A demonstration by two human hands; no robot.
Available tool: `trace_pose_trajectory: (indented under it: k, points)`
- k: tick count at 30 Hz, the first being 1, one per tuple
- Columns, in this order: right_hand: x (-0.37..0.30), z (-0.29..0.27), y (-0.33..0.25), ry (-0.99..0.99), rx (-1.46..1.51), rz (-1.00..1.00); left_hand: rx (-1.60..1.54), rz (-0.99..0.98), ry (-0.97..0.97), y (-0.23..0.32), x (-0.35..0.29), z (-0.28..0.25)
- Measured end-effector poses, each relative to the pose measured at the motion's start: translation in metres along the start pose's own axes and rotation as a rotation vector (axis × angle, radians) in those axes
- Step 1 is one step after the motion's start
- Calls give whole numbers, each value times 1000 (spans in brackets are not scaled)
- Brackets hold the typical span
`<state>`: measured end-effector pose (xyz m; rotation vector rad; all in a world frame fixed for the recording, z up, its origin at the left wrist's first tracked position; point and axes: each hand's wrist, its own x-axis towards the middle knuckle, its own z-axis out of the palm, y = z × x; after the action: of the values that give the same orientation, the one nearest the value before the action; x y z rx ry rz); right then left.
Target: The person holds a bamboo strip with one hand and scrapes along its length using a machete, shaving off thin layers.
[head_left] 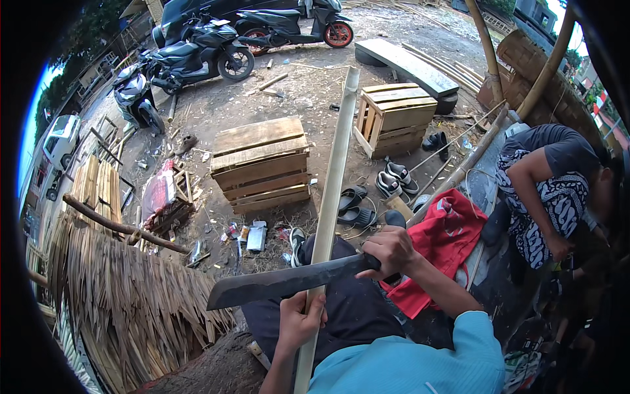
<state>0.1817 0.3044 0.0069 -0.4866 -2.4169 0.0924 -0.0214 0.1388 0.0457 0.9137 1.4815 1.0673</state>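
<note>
My left hand (302, 320) is closed around a long, pale split bamboo strip (333, 177). The strip runs from beside my lap up and away, its far end rising past the wooden crates. My right hand (388, 252) grips the dark handle of a machete (289, 281). Its broad dark blade points left and lies across the strip, just above my left hand. Whether the edge bites into the bamboo I cannot tell. My dark-trousered legs are beneath both.
Slatted wooden crates (262, 164) stand ahead, with shoes (396, 177) near them. A red cloth (443, 246) lies right of my arm. Another person (548, 187) sits bent over at the right. Dried thatch (125, 295) hangs at the left. Motorbikes (197, 56) are parked far off.
</note>
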Motion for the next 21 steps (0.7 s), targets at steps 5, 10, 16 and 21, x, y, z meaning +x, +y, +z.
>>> trace_pose_trajectory:
  k: [5, 10, 16, 21]
  points:
    - [3, 0, 13, -25, 13, 18, 72, 40, -24, 3, -4, -2]
    - [9, -3, 58, 77, -60, 146, 172, 107, -46, 5, -2, -2]
    - [32, -12, 118, 183, -232, 250, 219, 157, -65, 1, 0, 5]
    - [42, -17, 177, 317, -327, 536, 209, 145, -112, 8, -9, 19]
